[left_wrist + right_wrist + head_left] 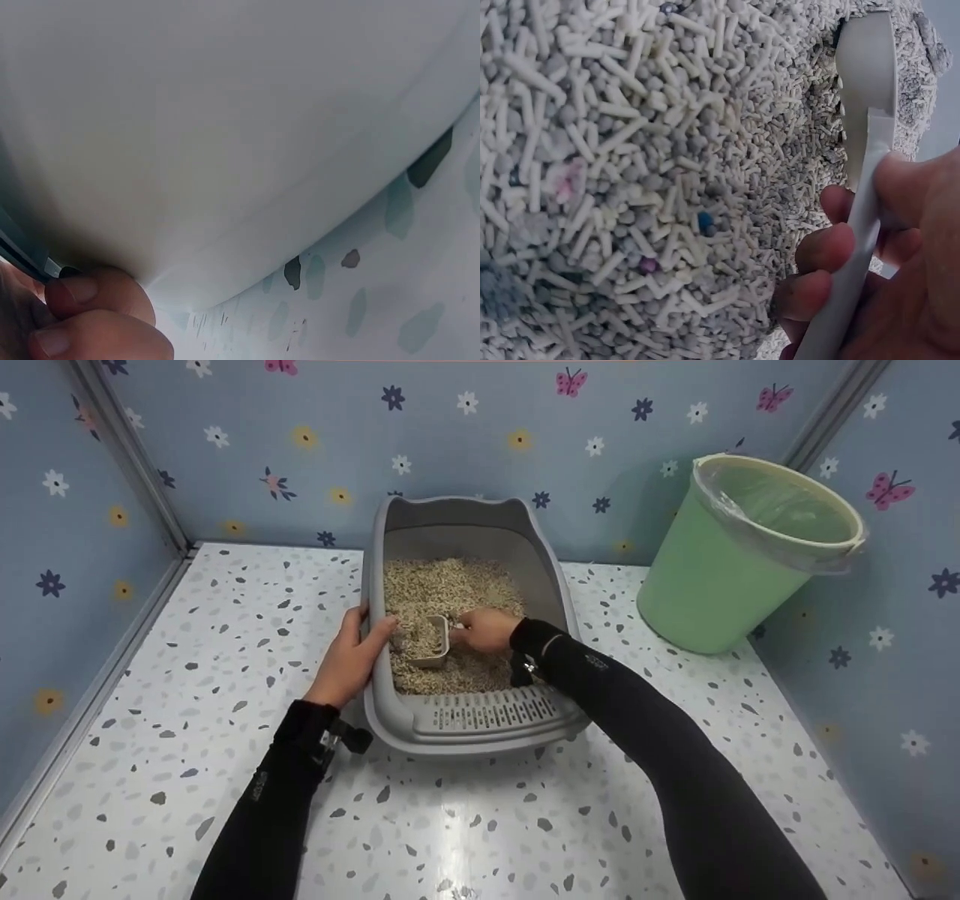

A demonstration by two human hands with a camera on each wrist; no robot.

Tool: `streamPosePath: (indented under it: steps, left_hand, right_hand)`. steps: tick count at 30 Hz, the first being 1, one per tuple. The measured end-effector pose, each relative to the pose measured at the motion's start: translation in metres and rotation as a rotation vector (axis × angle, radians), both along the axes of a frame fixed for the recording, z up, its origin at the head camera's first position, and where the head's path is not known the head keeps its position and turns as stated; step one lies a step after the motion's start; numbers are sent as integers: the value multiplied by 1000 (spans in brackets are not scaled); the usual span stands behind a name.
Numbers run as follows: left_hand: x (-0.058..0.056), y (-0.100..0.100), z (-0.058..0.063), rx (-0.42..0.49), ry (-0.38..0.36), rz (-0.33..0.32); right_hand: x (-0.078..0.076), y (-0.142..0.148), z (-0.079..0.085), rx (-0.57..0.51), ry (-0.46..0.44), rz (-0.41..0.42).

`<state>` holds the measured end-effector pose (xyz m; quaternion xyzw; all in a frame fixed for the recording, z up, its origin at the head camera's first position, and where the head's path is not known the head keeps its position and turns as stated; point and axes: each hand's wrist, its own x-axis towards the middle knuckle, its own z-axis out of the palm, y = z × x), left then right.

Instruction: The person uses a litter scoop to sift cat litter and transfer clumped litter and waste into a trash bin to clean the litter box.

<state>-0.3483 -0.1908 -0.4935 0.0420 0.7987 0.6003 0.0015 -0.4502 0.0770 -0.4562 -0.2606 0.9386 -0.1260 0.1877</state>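
A grey litter box (480,744) stands on the speckled surface, its floor covered in pale pelleted litter (450,581). My left hand (346,660) grips the left rim of the box, thumb over the edge and fingers on the outer wall. In the left wrist view, curled fingertips (109,330) show against that pale outer wall. My right hand (487,631) holds a light litter scoop (429,663) by its handle. The scoop's head sits in the litter near the left wall, with pellets in it. In the right wrist view, fingers and thumb wrap the flat handle (847,270).
A green waste bin (701,574) with a clear liner (776,536) over its rim stands at the back right. Flower-patterned panels (465,435) enclose the back and both sides. A slotted ledge (487,712) spans the front of the box.
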Motion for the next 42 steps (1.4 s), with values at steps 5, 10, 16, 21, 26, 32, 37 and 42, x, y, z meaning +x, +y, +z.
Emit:
streamPosePath:
  steps: [5, 10, 16, 21, 26, 32, 37, 42]
  left_hand:
    - [-1, 0, 3, -1, 0, -3]
    - [-1, 1, 2, 13, 10, -6]
    - [-1, 1, 1, 14, 8, -2]
    - [1, 0, 3, 16, 11, -5]
    - [0, 0, 2, 20, 17, -19]
    - [0, 1, 2, 21, 13, -14]
    - [-1, 1, 2, 32, 17, -18]
    - [0, -1, 1, 26, 16, -16]
  right_hand:
    - [0, 2, 2, -36, -36, 2]
    - [1, 3, 2, -24, -37, 18]
    - [4, 5, 5, -76, -17, -18]
    - [5, 6, 10, -111, 15, -32]
    - [4, 7, 15, -120, 23, -32]
    - [-2, 15, 26, -156, 51, -58]
    - [-2, 26, 43, -196, 89, -91]
    - [4, 33, 60, -250, 135, -135]
